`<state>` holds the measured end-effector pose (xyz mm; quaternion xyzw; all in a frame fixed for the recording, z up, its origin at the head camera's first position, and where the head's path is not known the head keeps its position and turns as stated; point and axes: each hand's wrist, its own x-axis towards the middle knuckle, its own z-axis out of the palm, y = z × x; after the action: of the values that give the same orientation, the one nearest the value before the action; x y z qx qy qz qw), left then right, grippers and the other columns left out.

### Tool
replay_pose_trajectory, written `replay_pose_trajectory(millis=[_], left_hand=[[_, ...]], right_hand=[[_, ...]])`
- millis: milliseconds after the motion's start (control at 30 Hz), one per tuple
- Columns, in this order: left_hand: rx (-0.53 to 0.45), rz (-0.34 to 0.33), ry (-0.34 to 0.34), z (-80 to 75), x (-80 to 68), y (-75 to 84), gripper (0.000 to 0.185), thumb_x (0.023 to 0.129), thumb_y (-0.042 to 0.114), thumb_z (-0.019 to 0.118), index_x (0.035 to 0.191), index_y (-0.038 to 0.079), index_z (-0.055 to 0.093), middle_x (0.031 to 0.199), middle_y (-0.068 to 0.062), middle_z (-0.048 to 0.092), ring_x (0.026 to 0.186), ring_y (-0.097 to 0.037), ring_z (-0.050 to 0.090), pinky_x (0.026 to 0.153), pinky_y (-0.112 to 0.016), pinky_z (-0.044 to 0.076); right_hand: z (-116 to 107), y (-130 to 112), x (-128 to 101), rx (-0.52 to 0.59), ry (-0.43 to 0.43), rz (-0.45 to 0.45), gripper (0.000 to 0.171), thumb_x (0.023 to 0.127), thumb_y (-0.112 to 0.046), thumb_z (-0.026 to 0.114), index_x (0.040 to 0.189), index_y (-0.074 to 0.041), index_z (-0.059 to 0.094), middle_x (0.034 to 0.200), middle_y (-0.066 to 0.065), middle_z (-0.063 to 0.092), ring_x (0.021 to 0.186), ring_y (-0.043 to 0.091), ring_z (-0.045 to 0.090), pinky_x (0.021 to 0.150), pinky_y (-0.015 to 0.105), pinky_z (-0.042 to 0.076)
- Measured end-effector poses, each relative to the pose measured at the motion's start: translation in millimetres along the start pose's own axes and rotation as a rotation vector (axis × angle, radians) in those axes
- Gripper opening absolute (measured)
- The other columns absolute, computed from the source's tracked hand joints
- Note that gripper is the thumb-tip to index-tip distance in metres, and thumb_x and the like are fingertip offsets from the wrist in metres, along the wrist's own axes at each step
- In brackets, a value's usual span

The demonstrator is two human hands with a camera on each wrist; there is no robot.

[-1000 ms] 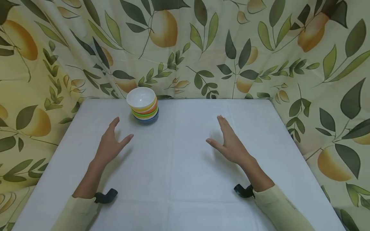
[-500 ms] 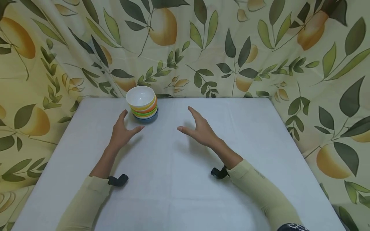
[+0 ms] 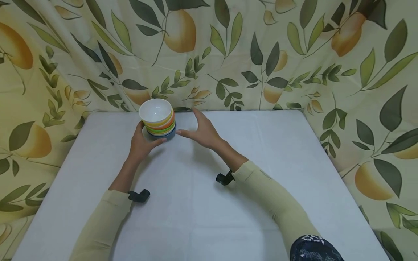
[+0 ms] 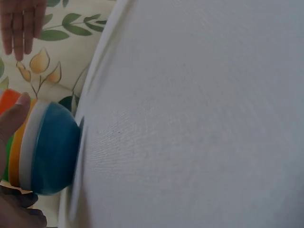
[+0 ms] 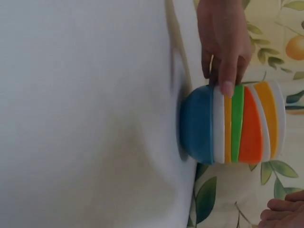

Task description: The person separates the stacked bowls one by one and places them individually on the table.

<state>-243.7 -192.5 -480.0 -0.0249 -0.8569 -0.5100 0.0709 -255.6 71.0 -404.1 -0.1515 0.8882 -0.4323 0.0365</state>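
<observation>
A stack of several coloured bowls [image 3: 160, 121] stands upright near the table's far edge, left of centre. Its top bowl is white inside, orange and green bands show lower, and a blue bowl [image 5: 197, 126] forms the base. My left hand [image 3: 140, 145] is right at the stack's left side, its thumb in front and its fingers along the side, partly hidden by the bowls in the left wrist view. To the right of the stack, my right hand [image 3: 205, 132] is spread, thumb pointing toward the bowls, with a small gap between.
A white cloth [image 3: 202, 203] covers the table. Behind its far edge hangs a curtain [image 3: 228, 54] with a fruit and leaf print. Dark wrist devices [image 3: 139, 196] sit at both sleeve cuffs.
Both hands have moved forward to the bowls, the right one also sweeping leftward across the table. The left hand has come up against the stack's side. The stack has stayed in place.
</observation>
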Motion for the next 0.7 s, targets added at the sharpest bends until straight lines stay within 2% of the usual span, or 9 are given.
replay_pose_trajectory(millis=[200,467,567,700], left_hand=[[-0.010,-0.024,-0.011,7.7,10.6,-6.4,0.119,0.082,0.027,0.093,0.167,0.003,0.014,0.169,-0.022,0.027,0.157,-0.038,0.023,0.127,-0.057,0.022],[-0.043,-0.059,-0.006,13.0,17.6,-14.9,0.120,0.080,0.032,0.095,0.166,0.004,0.015,0.160,-0.022,0.037,0.148,-0.038,0.038,0.123,-0.054,0.032],[-0.055,-0.086,-0.001,13.7,18.2,-16.9,0.122,0.080,0.036,0.094,0.166,0.006,0.013,0.160,-0.022,0.037,0.147,-0.037,0.038,0.123,-0.053,0.033],[-0.060,-0.096,-0.002,15.5,21.0,-18.1,0.121,0.080,0.039,0.094,0.166,0.006,0.015,0.160,-0.021,0.038,0.147,-0.037,0.039,0.123,-0.052,0.033]], right_hand=[[12,-17,29,-0.030,-0.011,-0.028,0.109,0.087,-0.050,0.082,0.167,-0.005,0.023,0.171,0.013,0.028,0.157,0.030,0.026,0.124,0.052,0.032],[26,-38,58,-0.051,-0.015,-0.078,0.117,0.083,-0.055,0.085,0.166,-0.002,0.023,0.168,0.016,0.033,0.153,0.029,0.033,0.121,0.049,0.038],[30,-42,68,-0.048,-0.021,-0.106,0.115,0.080,-0.056,0.087,0.162,-0.001,0.030,0.158,0.016,0.046,0.142,0.028,0.047,0.111,0.044,0.048],[32,-43,78,-0.079,-0.032,-0.129,0.107,0.078,-0.055,0.090,0.155,0.000,0.040,0.140,0.011,0.058,0.122,0.021,0.058,0.095,0.035,0.056]])
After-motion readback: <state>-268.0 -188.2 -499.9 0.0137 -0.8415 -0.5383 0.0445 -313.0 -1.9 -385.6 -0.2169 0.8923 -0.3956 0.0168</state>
